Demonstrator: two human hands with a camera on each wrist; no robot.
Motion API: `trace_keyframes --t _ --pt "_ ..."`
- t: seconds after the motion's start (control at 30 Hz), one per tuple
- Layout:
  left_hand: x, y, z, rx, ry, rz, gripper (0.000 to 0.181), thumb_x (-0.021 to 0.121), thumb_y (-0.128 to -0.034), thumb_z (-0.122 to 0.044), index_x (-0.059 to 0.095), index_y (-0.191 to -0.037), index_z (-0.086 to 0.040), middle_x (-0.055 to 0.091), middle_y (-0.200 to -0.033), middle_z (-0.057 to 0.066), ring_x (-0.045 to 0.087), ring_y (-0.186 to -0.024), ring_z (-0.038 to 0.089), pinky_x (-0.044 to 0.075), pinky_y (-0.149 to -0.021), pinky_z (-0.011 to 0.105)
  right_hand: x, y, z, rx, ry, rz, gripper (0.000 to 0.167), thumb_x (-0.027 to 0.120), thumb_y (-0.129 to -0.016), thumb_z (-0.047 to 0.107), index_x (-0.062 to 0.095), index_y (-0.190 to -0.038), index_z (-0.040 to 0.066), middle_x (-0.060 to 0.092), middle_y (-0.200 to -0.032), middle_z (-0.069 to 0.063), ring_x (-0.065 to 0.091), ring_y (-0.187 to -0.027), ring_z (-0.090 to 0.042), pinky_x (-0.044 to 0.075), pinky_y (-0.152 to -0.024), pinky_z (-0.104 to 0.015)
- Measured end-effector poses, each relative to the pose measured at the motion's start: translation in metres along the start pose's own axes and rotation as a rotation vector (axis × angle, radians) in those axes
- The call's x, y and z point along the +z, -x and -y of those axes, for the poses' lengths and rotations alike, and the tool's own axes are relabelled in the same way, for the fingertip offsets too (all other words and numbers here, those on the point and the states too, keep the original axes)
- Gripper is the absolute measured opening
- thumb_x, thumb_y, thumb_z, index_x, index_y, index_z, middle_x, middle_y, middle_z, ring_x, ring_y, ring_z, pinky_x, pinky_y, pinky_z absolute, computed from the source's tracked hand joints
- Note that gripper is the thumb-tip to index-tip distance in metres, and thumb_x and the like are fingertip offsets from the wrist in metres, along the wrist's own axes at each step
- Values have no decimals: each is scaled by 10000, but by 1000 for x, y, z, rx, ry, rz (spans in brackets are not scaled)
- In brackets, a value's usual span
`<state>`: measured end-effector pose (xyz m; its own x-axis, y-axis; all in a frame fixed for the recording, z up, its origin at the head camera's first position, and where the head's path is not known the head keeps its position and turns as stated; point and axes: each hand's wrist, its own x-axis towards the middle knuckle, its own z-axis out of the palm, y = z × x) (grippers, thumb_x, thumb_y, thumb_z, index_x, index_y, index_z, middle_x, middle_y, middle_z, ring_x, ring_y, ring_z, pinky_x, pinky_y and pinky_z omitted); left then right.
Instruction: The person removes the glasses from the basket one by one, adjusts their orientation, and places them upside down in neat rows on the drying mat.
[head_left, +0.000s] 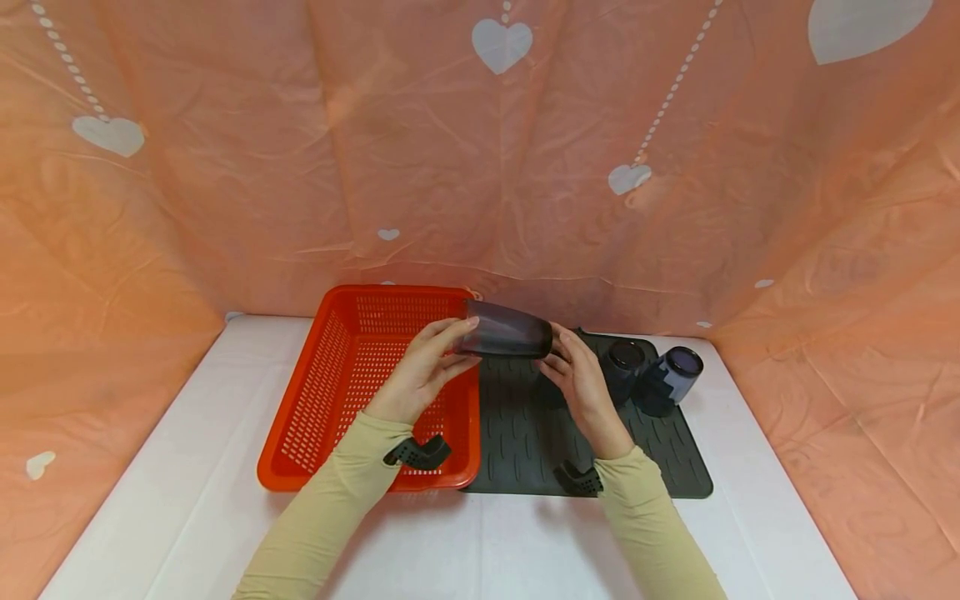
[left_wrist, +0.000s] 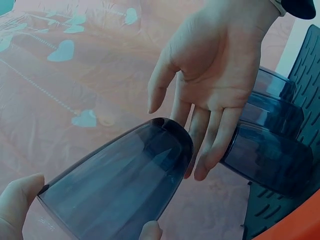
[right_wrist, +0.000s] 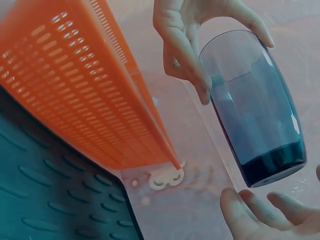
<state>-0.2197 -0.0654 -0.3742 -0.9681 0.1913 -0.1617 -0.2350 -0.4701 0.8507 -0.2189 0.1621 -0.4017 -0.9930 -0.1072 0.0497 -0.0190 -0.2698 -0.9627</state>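
Note:
A dark, see-through drinking glass is held tilted on its side above the seam between basket and mat. My left hand grips it near its rim, thumb and fingers on opposite sides, as the right wrist view shows with the glass between them. At the base end is my right hand, its fingers loosely extended; in the right wrist view the right fingers lie just below the base with a small gap. Past the right hand, similar glasses stand upside down on a dark ribbed mat.
An orange perforated basket stands left of the mat, overlapping its edge. Two upturned glasses show at the mat's right side; the right hand partly hides another. A white table lies beneath, with an orange heart-printed curtain behind.

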Motion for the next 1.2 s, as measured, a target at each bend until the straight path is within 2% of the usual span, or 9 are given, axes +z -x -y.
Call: trace_keyframes --t 0.13,0.3,0.5,0.63,0.83,1.03,1.2 --pt "1 0 1 -5 2 -5 329 698 -891 -211 501 -1117 -74 541 -1083 77 593 -866 279 480 -939 410 2 -2 -2 24 -52 -4 432 343 -1060 285 400 -1416 48 493 -1299 -92 617 -976 -155 451 -972 -369" --pt "2 0 3 -13 3 -13 318 695 -892 -201 509 -1115 -70 551 -1035 66 595 -831 259 482 -935 407 4 -3 -3 49 -95 -4 423 386 -1047 292 421 -1393 53 499 -1302 -110 617 -994 -197 438 -985 -403" --pt "2 0 5 -15 -2 -14 355 699 -888 -197 495 -1147 -66 561 -1015 69 596 -813 249 484 -933 404 3 -3 -4 63 -73 26 524 479 -1017 253 318 -1467 39 406 -1399 -163 592 -1087 -212 402 -1022 -423" --pt "1 1 6 -25 -16 -12 434 711 -879 -218 469 -1201 -56 555 -1069 107 598 -852 259 478 -941 401 3 -3 -5 65 -62 31 552 591 -966 173 355 -1441 18 436 -1366 -185 571 -1116 -213 437 -990 -384" --pt "0 3 6 -31 -34 -15 499 704 -884 -223 435 -1261 -39 544 -1110 125 589 -896 270 474 -947 398 2 -1 -5 69 -29 53 559 632 -940 158 378 -1416 14 458 -1346 -162 541 -1147 -198 473 -942 -329" --pt "-2 5 5 -31 -47 29 562 687 -897 -226 391 -1327 -19 537 -1142 127 588 -938 273 463 -962 404 3 3 1 57 -49 28 510 611 -943 91 396 -1393 -14 483 -1291 -165 564 -1092 -191 484 -927 -334" --pt "-3 5 5 -34 -44 75 489 674 -906 -224 426 -1280 -29 548 -1120 109 588 -942 268 457 -969 414 3 5 3 56 -47 3 491 628 -930 79 418 -1363 -17 504 -1254 -146 575 -1064 -183 497 -905 -323"
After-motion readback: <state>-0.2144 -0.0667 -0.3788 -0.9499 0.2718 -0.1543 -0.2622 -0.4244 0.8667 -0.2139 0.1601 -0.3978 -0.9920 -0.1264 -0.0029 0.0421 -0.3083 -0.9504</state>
